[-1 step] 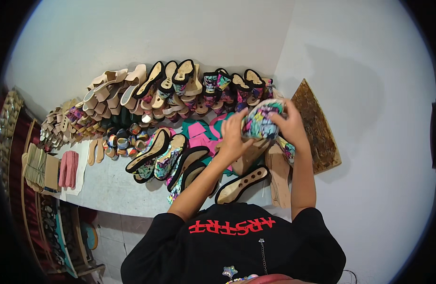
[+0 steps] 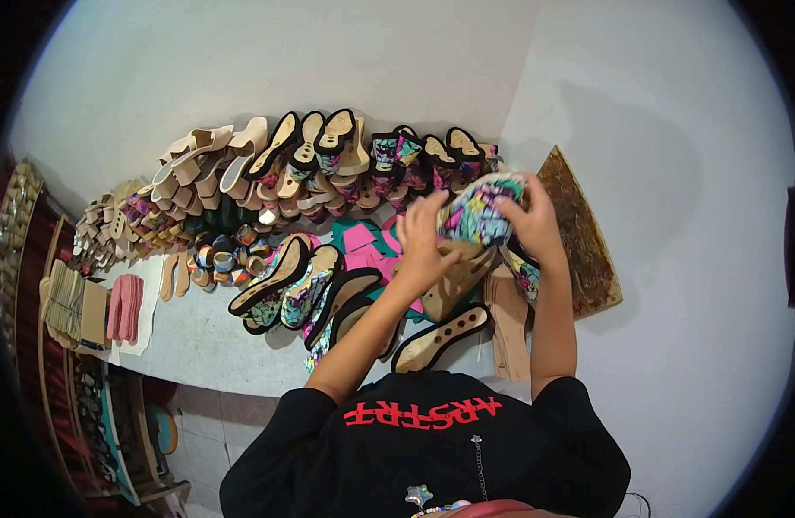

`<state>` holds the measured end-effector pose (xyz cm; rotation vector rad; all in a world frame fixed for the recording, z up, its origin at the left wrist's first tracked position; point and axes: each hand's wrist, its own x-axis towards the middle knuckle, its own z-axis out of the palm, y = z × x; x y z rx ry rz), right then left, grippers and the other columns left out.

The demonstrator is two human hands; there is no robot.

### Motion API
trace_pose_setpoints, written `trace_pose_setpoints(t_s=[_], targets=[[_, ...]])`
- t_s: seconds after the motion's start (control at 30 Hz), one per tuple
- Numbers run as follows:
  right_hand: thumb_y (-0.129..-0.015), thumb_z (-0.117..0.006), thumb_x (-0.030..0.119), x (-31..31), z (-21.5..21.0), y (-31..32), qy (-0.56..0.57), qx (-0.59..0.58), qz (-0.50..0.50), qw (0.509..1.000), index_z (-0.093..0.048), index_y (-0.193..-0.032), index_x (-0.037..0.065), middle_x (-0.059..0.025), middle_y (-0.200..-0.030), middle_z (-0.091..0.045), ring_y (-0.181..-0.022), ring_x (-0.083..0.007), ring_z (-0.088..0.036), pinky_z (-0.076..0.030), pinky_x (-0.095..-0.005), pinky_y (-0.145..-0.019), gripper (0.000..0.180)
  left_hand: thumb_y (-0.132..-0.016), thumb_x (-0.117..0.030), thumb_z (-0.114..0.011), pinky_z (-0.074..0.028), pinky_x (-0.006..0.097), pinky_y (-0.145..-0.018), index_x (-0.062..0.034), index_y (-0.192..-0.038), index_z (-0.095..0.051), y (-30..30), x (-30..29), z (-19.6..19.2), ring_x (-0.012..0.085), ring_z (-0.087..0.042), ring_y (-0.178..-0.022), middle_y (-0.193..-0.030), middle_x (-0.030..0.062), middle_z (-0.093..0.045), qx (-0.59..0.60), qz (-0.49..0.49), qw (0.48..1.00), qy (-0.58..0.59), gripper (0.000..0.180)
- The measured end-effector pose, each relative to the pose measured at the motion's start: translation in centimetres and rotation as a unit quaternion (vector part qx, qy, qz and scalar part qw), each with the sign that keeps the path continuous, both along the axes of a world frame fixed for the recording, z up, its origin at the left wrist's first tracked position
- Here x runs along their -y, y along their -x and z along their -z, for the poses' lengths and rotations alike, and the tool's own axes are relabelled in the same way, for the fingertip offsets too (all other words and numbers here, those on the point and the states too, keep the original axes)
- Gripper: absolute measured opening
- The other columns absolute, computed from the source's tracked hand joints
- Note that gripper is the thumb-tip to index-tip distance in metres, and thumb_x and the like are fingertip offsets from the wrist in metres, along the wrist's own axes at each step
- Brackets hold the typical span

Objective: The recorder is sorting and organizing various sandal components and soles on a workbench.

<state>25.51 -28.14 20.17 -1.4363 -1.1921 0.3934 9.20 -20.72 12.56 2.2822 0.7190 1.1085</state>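
Shifted slightly toward the far edge of the desk [image 2: 195,345] since the earlier frame, a patterned shoe piece [image 2: 477,216] hangs above the desk's right end, clamped in a worker's right hand [image 2: 536,226], thumb on the near face and fingers behind the upper rim. The left hand [image 2: 423,246] stands at the piece's left side, fingers spread and thumb apart; blur hides whether a fingertip touches it. A tan wedge [image 2: 449,289] lies below, and nearer the front edge rests a black-rimmed sole [image 2: 428,347], its holes facing up. Pink cutouts [image 2: 360,237] lie to the left, toward the desk's middle. Turning and adjusting the piece by hand appears to be the step under way; the next move seems to call for a steady right-hand hold while the left closes on the free side.
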Motion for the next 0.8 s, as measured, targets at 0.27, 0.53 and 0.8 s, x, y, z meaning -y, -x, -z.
trace_pose_setpoints(t_s=[0.27, 0.53, 0.8], targets=[[-0.071, -0.072, 0.017, -6.1, 2.2, -0.4, -0.132, -0.067, 0.114, 0.982, -0.043, -0.087, 0.001, -0.0078, -0.082, -0.055, -0.073, -0.0136, -0.052, -0.045, -0.0266, -0.066, 0.037, -0.085, -0.033, -0.055, -0.037, 0.038, -0.089, -0.0050, -0.129, -0.031, -2.1, -7.9, 1.1, 0.0247, -0.048, -0.107, -0.123, 0.0089, -0.041, 0.117, 0.145, 0.902, 0.389, 0.058], [-0.072, -0.072, 0.020, -10.9, 7.9, -0.3, -0.122, -0.087, 0.144, 0.978, -0.042, -0.093, -0.002, -0.0128, -0.089, -0.052, -0.074, -0.0181, -0.053, -0.046, -0.0300, -0.066, 0.043, -0.085, -0.027, -0.058, -0.049, 0.034, -0.067, -0.0103, -0.128, -0.033, -7.7, -11.4, -2.3, 0.0148, -0.057, -0.086, -0.103, 0.0048, -0.054, 0.297, 0.170, 0.757, 0.557, 0.052], [-0.073, -0.069, 0.031, -12.1, 4.9, -2.5, -0.006, -0.046, 0.095, 0.994, -0.037, -0.118, -0.004, -0.0202, -0.097, -0.058, -0.085, -0.0226, -0.059, -0.046, -0.0310, -0.074, 0.065, -0.086, -0.016, -0.054, -0.048, 0.035, -0.073, -0.0144, -0.127, -0.034, -8.8, -14.2, -1.9, 0.0133, -0.057, -0.089, -0.106, 0.0058, -0.055, 0.296, 0.137, 0.786, 0.525, 0.046]])
